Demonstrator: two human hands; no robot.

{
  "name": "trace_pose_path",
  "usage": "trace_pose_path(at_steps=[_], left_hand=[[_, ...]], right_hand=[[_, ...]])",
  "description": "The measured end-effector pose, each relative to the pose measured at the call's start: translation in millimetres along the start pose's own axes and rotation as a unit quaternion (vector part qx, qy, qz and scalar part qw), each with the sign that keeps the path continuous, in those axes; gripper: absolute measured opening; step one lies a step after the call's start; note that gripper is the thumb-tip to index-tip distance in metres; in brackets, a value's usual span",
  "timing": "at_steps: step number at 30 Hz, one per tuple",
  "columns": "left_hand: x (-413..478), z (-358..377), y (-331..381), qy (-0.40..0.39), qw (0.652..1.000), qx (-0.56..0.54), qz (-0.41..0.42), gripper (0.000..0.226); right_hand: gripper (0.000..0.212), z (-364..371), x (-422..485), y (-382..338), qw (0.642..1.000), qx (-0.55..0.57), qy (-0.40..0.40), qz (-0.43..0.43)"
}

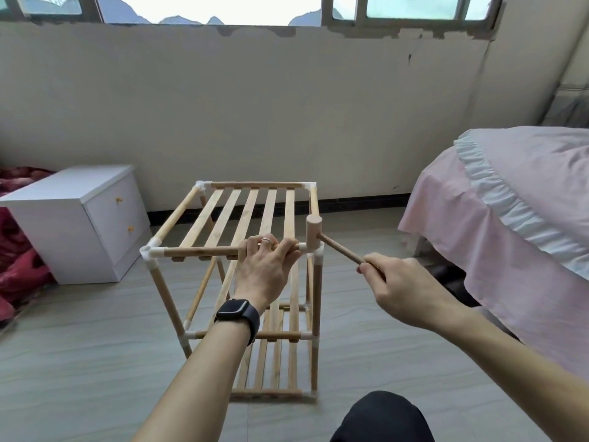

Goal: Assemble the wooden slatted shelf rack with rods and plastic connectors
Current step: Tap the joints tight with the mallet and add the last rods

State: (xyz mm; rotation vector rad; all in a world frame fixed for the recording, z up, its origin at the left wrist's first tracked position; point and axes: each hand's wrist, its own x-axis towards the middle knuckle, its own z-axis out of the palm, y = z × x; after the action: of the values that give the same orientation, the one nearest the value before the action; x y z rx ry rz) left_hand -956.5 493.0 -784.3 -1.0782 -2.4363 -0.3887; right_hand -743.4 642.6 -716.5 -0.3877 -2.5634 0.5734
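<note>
A pale wall (255,106) with chipped paint along its top runs across the back. Windows (223,8) sit above the wall, and a dark baseboard (360,202) lines its foot. A white two-drawer cabinet (79,218) stands against the wall at left, with a red blanket (19,269) beside it. A pink-covered bed (510,218) stands at right. The floor (79,362) is grey wood-grain.

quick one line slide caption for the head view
Left hand grips the top front rod of the rack while the right hand holds a wooden mallet at the near right corner connector.
</note>
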Motion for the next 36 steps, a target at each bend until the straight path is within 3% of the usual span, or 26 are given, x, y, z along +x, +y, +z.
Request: trace_pose_path(at_steps=[2, 9, 10, 13, 14, 21, 22, 24, 25, 31, 32, 35, 36], left_hand=[[0, -1, 1, -0.003, 1.0, -0.009, -0.002, 0.044], [-2, 0, 0, 0.008, 1.0, -0.006, 0.0, 0.04], [-1, 0, 0, 0.009, 1.0, -0.004, 0.0, 0.038], [-1, 2, -1, 0.012, 1.0, 0.001, 0.001, 0.034], [-1, 2, 0, 0.011, 1.0, 0.001, 0.002, 0.033], [-1, 1, 1, 0.008, 1.0, 0.003, 0.0, 0.037], [-1, 1, 1, 0.005, 1.0, 0.003, 0.001, 0.038], [-1, 1, 1, 0.001, 1.0, 0.002, 0.002, 0.039], [-1, 0, 1, 0.0, 1.0, 0.0, 0.001, 0.04], [-2, 0, 2, 0.003, 1.0, 0.0, 0.002, 0.046], [-2, -1, 2, 0.003, 1.0, -0.002, 0.002, 0.046], [-2, -3, 1, -0.008, 1.0, -0.011, -0.001, 0.048], [-2, -3, 2, -0.011, 1.0, -0.011, 0.001, 0.047]], right_hand=[[0.02, -3, 2, 2, 1.0, -0.014, 0.0, 0.012], [0.013, -5, 3, -5, 0.973, 0.089, 0.21, -0.033], [0.014, -4, 3, -2, 0.977, 0.08, 0.193, -0.027], [0.023, 2, 0, 3, 0.999, -0.025, -0.006, 0.031], [0.022, 1, 0, 3, 0.999, -0.033, -0.012, 0.04], [0.015, -9, 3, -7, 0.976, 0.054, 0.207, -0.047], [0.017, -8, 3, -3, 0.983, 0.025, 0.176, -0.036], [0.024, -5, 1, 3, 0.997, -0.068, 0.017, 0.024], [0.025, -7, 2, 6, 0.995, -0.085, -0.022, 0.049], [0.015, -10, 0, 0, 0.982, 0.055, 0.177, -0.021], [0.016, -6, 0, 1, 0.988, 0.033, 0.149, -0.014], [0.024, 5, -2, 7, 0.992, -0.084, -0.063, 0.07], [0.025, 7, -2, 6, 0.992, -0.066, -0.066, 0.081]])
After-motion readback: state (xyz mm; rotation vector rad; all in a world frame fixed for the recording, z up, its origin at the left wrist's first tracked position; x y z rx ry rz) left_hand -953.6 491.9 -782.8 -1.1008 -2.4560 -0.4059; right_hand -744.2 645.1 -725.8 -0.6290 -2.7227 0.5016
